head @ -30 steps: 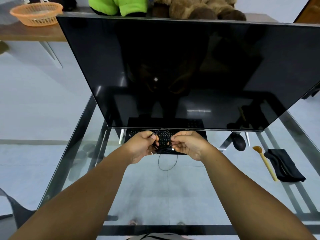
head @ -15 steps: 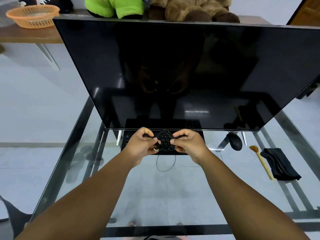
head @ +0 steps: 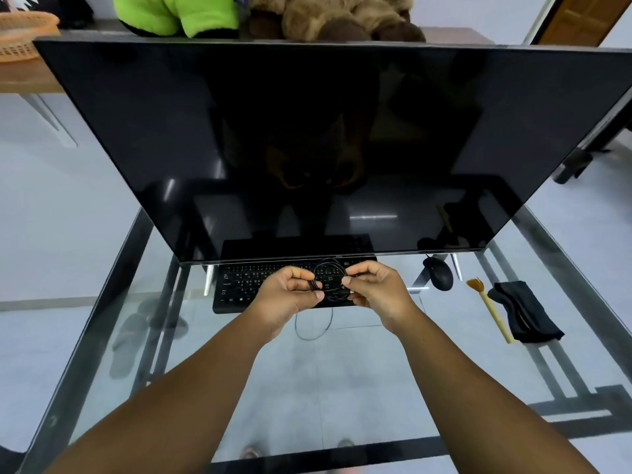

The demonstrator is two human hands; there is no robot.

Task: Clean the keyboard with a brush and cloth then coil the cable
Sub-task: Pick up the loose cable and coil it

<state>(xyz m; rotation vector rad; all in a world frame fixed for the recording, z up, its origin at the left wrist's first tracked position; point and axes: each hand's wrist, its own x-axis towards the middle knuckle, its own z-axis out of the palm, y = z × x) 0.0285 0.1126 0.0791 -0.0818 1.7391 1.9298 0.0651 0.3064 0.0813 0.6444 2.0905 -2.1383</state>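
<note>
A black keyboard [head: 246, 280] lies on the glass table under the monitor's lower edge, partly hidden by my hands. Its thin black cable [head: 329, 273] is wound into small loops above the keys. My left hand [head: 287, 295] pinches the loops on their left side. My right hand [head: 378, 290] pinches them on the right. One slack loop of the cable hangs down onto the glass below my hands. A yellow-handled brush [head: 489, 307] and a folded black cloth [head: 523, 311] lie at the right.
A large dark monitor [head: 307, 142] stands close behind the keyboard. A black mouse [head: 438, 274] sits right of the keyboard. The glass table [head: 342, 388] has a dark metal frame. Plush toys and an orange basket [head: 24, 32] sit behind the monitor.
Both hands stay together over the keyboard and keep working the coil. The loops look a little tighter between the fingers. The view has drifted slightly.
</note>
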